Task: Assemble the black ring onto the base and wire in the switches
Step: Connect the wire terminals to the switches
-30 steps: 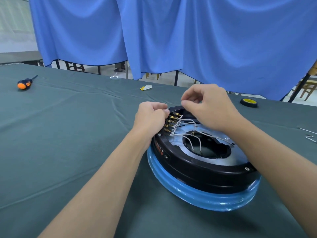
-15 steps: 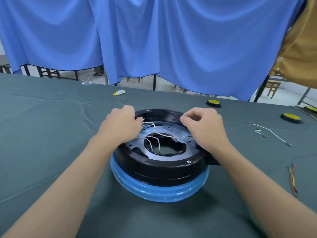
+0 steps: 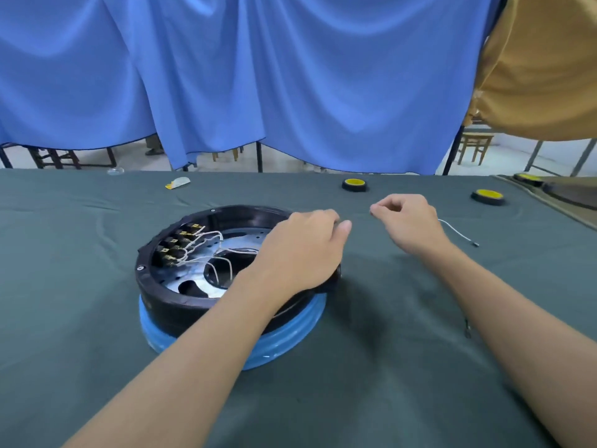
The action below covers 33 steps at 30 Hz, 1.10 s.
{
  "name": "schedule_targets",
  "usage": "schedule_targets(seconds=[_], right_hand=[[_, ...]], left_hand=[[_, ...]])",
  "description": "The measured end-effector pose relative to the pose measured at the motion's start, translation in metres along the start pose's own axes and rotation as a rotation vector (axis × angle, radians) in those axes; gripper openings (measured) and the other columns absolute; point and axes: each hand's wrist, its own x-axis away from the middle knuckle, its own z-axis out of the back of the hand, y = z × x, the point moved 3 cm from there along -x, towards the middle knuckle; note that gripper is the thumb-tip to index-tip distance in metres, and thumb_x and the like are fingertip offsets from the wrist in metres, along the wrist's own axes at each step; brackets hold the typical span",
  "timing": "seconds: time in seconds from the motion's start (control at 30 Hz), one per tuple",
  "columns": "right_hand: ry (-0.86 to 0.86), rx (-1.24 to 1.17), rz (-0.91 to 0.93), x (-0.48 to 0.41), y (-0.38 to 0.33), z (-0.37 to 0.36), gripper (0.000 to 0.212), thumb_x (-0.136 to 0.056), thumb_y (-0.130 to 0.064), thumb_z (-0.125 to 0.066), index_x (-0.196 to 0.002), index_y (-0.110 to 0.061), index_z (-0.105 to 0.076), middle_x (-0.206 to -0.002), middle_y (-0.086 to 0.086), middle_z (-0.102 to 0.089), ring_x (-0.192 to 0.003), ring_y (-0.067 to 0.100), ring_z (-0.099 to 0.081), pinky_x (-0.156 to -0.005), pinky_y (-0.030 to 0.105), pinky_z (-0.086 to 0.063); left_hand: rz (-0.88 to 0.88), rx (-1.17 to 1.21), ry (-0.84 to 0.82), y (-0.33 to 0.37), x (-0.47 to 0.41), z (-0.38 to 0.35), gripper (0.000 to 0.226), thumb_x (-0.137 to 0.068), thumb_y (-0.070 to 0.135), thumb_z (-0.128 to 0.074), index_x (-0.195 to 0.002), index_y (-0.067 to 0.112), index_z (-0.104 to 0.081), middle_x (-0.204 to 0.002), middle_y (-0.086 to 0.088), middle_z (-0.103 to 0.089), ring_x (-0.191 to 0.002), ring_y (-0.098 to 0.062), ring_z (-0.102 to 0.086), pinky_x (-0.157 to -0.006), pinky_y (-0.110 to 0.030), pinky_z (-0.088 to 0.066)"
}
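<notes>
The left hand [image 3: 303, 250] grips the right rim of the black ring [image 3: 153, 291], likely steadying it, while the right hand [image 3: 410, 221], curled on nothing visible, hovers further right, probably fetching the loose wire [image 3: 457, 231].

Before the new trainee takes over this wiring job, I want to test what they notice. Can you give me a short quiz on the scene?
1. True or false: the switches sit inside the black ring, on its left side.
2. Which hand is on the ring? A left, B right, C both.
3. Fill in: the base under the ring is ___.
Key: 1 true; 2 A, the left hand; 3 blue.
</notes>
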Motion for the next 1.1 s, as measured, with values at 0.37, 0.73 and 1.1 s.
schedule_targets(seconds=[0.37, 0.73, 1.1], right_hand=[[-0.186, 0.723, -0.272, -0.030, 0.103, 0.029, 0.053, -0.093, -0.058, -0.036, -0.132, -0.026, -0.052, -0.141, 0.016, -0.043, -0.131, 0.038, -0.031, -0.106, 0.043, -0.026], [0.009, 0.506, -0.163, -0.020, 0.083, 0.035, 0.029, -0.083, -0.003, -0.050, -0.104, -0.015, -0.066, -0.115, 0.021, -0.058, -0.109, 0.042, -0.051, -0.089, 0.040, -0.047], [-0.238, -0.852, -0.226, 0.015, -0.022, 0.011, 0.023, -0.082, 0.010, -0.066, -0.101, -0.002, -0.061, -0.082, 0.011, -0.062, -0.058, 0.016, -0.056, -0.057, 0.023, -0.054]], left_hand=[[-0.060, -0.196, -0.225, -0.002, -0.010, -0.020, 0.051, -0.104, 0.046, -0.033, -0.145, 0.017, -0.044, -0.164, 0.000, -0.016, -0.151, -0.011, -0.003, -0.118, -0.030, -0.009], [-0.078, -0.139, -0.220, 0.000, -0.006, -0.016, 0.047, -0.102, 0.044, -0.041, -0.137, 0.014, -0.053, -0.154, 0.002, -0.038, -0.149, -0.011, -0.013, -0.118, -0.035, -0.018], [-0.081, 0.041, 0.053, 0.000, -0.003, -0.006, 0.040, -0.097, 0.048, -0.050, -0.121, 0.020, -0.065, -0.122, 0.002, -0.067, -0.121, -0.021, -0.051, -0.101, -0.037, -0.042]])
